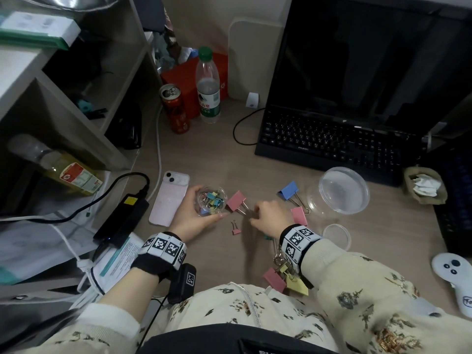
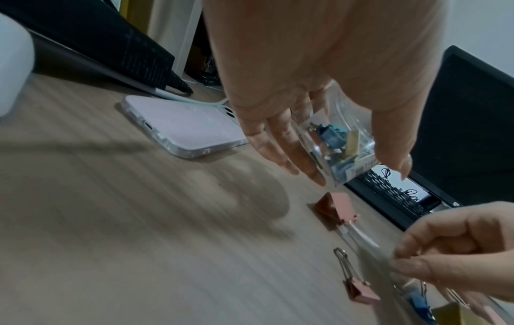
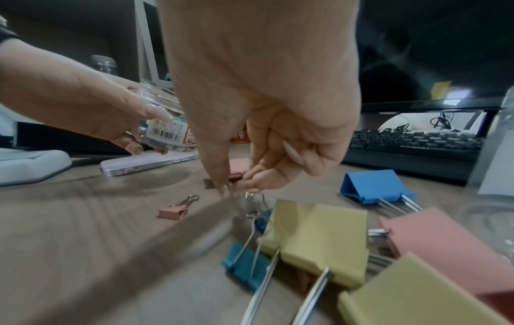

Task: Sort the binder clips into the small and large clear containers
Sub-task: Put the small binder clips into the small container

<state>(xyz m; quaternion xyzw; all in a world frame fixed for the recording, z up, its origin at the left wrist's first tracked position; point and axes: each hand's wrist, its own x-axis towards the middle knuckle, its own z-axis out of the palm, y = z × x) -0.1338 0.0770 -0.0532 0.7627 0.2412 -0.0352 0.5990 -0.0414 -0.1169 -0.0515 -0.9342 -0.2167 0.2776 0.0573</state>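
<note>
A wood-grain worktop [image 1: 209, 154] carries the scatter of clips, with shelving on the left and a dark monitor at the back. Nearest the body, a heap of large yellow and pink clips [image 1: 286, 277] lies under the right wrist. Just beyond, a small pink clip [image 1: 235, 229] lies alone between the two hands. The right hand [image 1: 268, 215] has its fingers curled, thumb and fingertips pinched at the wire handles of a large pink clip [image 1: 236, 201] lying on the worktop; whether the grip has truly closed on the wire I cannot tell. The left hand [image 1: 194, 213] curls its grip round the small clear container [image 1: 210, 199], which already holds small coloured clips. To its left lies a pink phone [image 1: 168, 200]. Farther right lie a large blue clip [image 1: 288, 190] and the large clear container [image 1: 339, 191], on its side, before the keyboard [image 1: 332, 144].
</note>
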